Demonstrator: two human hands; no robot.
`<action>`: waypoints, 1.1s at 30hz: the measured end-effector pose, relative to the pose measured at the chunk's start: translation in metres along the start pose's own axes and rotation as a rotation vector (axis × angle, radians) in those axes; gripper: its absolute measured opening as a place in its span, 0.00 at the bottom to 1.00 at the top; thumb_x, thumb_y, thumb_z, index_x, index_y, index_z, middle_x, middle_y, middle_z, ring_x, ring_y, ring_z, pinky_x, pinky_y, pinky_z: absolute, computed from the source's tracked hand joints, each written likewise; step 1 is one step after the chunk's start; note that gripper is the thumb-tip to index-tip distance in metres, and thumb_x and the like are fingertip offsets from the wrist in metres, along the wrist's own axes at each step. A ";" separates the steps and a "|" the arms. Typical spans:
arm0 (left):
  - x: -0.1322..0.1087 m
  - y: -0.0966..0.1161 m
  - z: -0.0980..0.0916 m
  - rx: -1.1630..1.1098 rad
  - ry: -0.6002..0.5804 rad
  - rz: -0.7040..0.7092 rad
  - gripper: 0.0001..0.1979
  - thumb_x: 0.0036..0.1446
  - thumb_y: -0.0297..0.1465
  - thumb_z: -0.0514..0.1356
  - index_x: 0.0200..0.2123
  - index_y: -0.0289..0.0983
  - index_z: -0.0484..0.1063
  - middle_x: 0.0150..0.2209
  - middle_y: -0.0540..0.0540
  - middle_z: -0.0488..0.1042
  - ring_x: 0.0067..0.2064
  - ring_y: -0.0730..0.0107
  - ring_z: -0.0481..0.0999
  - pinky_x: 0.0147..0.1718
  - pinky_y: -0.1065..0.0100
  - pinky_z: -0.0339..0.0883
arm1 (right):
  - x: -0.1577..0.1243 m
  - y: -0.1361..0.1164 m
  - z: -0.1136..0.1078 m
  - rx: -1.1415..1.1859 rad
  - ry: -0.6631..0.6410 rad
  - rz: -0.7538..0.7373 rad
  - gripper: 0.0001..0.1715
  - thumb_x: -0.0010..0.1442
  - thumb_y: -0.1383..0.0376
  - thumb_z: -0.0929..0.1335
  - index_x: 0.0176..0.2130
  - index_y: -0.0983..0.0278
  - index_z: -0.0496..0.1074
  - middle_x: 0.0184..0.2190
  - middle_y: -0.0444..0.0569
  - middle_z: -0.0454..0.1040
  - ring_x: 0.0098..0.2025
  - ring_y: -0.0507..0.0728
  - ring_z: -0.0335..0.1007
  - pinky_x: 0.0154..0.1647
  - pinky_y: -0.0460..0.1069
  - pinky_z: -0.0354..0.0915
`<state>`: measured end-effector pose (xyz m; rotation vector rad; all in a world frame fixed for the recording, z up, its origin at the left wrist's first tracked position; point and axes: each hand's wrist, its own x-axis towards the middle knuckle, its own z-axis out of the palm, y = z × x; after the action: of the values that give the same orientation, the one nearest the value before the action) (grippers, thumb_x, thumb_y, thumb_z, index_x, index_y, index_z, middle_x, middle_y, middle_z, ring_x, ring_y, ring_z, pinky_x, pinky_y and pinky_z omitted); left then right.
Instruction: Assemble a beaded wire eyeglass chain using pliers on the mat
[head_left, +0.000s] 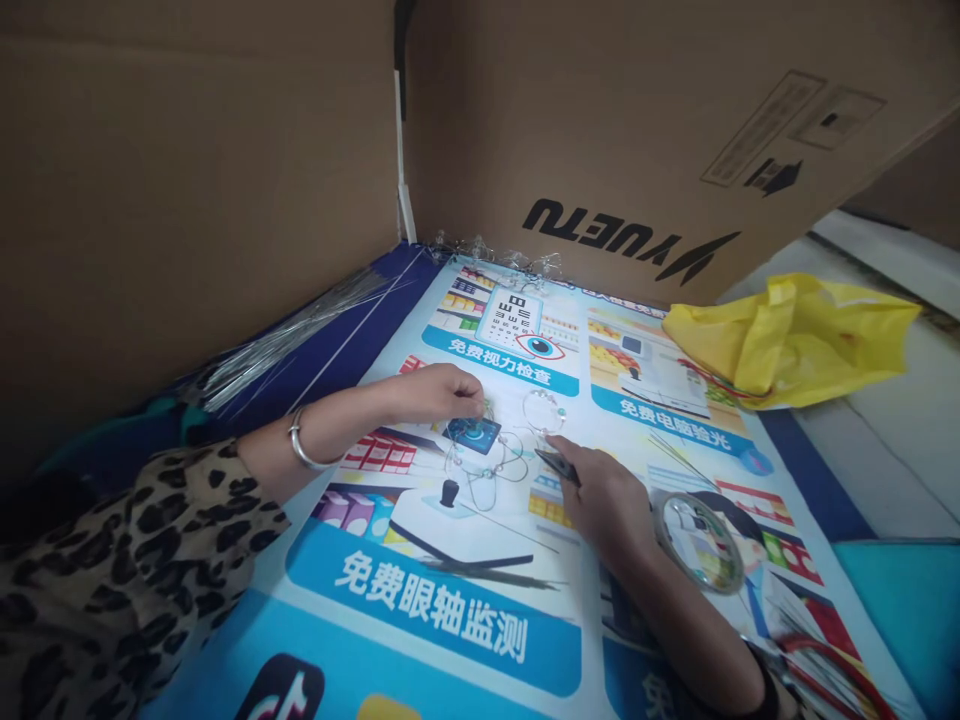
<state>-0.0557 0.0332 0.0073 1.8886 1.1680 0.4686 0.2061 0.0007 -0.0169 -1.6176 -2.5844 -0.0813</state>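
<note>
My left hand (442,392) is closed in a pinch at the top of a beaded wire piece (489,468), whose thin petal-like loops hang below the fingertips. Closed around a pair of dark-tipped pliers (559,466), my right hand (609,500) is just to the right of those loops. The plier tips point left and look apart from the wire. Just above my right index fingertip lies a ring of wire and beads (544,411). Whether the plier jaws are apart is too small to tell.
Cardboard walls (600,120) stand at the back and left. A bundle of thin wires (292,340) lies left, clear beaded wire pieces (480,250) along the back. A round dish with beads (699,542), a yellow bag (802,340) and red curved handles (832,665) are right, near the printed poster (435,610).
</note>
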 end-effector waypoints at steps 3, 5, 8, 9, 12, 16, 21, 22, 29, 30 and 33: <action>-0.001 0.004 -0.001 0.003 0.003 -0.016 0.12 0.53 0.35 0.53 0.26 0.34 0.70 0.24 0.51 0.67 0.27 0.74 0.64 0.27 0.73 0.55 | 0.000 0.001 0.000 0.010 0.008 -0.013 0.29 0.51 0.72 0.61 0.53 0.59 0.66 0.39 0.48 0.75 0.38 0.56 0.69 0.38 0.49 0.62; -0.002 0.007 -0.001 0.005 0.010 -0.019 0.11 0.53 0.35 0.53 0.25 0.35 0.69 0.23 0.52 0.66 0.27 0.75 0.64 0.26 0.73 0.55 | 0.000 0.001 0.000 0.017 0.003 -0.016 0.29 0.51 0.72 0.61 0.53 0.59 0.66 0.39 0.48 0.76 0.38 0.57 0.69 0.38 0.49 0.62; -0.003 0.010 -0.002 -0.016 0.019 -0.010 0.10 0.53 0.34 0.54 0.26 0.35 0.70 0.24 0.52 0.66 0.27 0.75 0.63 0.27 0.73 0.55 | 0.000 0.001 0.001 0.024 0.002 -0.014 0.28 0.51 0.71 0.61 0.53 0.59 0.66 0.38 0.47 0.76 0.37 0.57 0.69 0.37 0.49 0.62; -0.003 0.011 -0.002 -0.032 0.019 -0.007 0.09 0.52 0.33 0.54 0.26 0.35 0.70 0.24 0.52 0.67 0.27 0.75 0.64 0.27 0.73 0.56 | 0.000 0.001 0.001 0.022 0.006 -0.010 0.28 0.51 0.71 0.61 0.52 0.59 0.67 0.37 0.47 0.76 0.37 0.57 0.69 0.36 0.49 0.62; -0.003 0.012 -0.001 -0.098 0.013 0.005 0.08 0.52 0.32 0.55 0.26 0.35 0.70 0.24 0.52 0.68 0.27 0.75 0.64 0.28 0.73 0.57 | 0.000 0.001 0.002 0.019 0.020 -0.002 0.27 0.52 0.71 0.61 0.52 0.58 0.67 0.38 0.47 0.76 0.38 0.56 0.69 0.37 0.48 0.62; -0.003 0.009 0.003 -0.187 -0.004 0.026 0.09 0.53 0.34 0.55 0.28 0.35 0.71 0.25 0.51 0.68 0.27 0.76 0.65 0.27 0.73 0.58 | -0.001 0.001 0.002 0.032 0.011 0.000 0.27 0.52 0.71 0.62 0.51 0.59 0.67 0.39 0.48 0.75 0.39 0.57 0.69 0.38 0.49 0.62; -0.002 0.004 0.007 -0.323 -0.033 -0.010 0.10 0.53 0.37 0.56 0.31 0.35 0.71 0.25 0.51 0.68 0.26 0.77 0.65 0.26 0.73 0.60 | -0.001 0.001 0.001 0.041 -0.004 0.015 0.27 0.52 0.71 0.61 0.51 0.59 0.68 0.40 0.48 0.75 0.40 0.57 0.69 0.39 0.50 0.62; -0.002 0.003 0.008 -0.337 -0.033 -0.016 0.11 0.53 0.37 0.57 0.32 0.35 0.71 0.26 0.51 0.68 0.26 0.77 0.66 0.26 0.73 0.60 | -0.001 0.001 0.001 0.041 0.001 0.011 0.27 0.52 0.71 0.61 0.51 0.59 0.68 0.40 0.48 0.75 0.40 0.57 0.69 0.39 0.50 0.62; -0.001 0.005 0.009 -0.387 -0.013 -0.051 0.11 0.52 0.38 0.58 0.32 0.35 0.72 0.28 0.50 0.70 0.28 0.76 0.68 0.27 0.73 0.63 | -0.002 0.001 0.003 0.043 0.030 -0.005 0.27 0.52 0.71 0.61 0.51 0.59 0.68 0.40 0.47 0.75 0.40 0.57 0.69 0.40 0.50 0.62; -0.001 0.005 0.009 -0.398 -0.010 -0.055 0.11 0.51 0.37 0.58 0.32 0.35 0.72 0.28 0.50 0.70 0.28 0.76 0.68 0.27 0.73 0.63 | -0.002 0.001 0.003 0.044 0.031 -0.006 0.27 0.52 0.71 0.61 0.51 0.59 0.68 0.41 0.47 0.75 0.40 0.57 0.69 0.40 0.50 0.62; -0.001 0.006 0.010 -0.420 -0.002 -0.058 0.10 0.51 0.37 0.59 0.31 0.35 0.72 0.27 0.51 0.70 0.28 0.76 0.68 0.28 0.72 0.63 | -0.001 0.001 0.002 0.053 0.028 -0.003 0.27 0.51 0.71 0.61 0.51 0.59 0.68 0.40 0.48 0.75 0.40 0.57 0.69 0.40 0.50 0.63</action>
<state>-0.0466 0.0262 0.0065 1.4898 1.0262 0.6263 0.2075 0.0003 -0.0188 -1.5828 -2.5458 -0.0355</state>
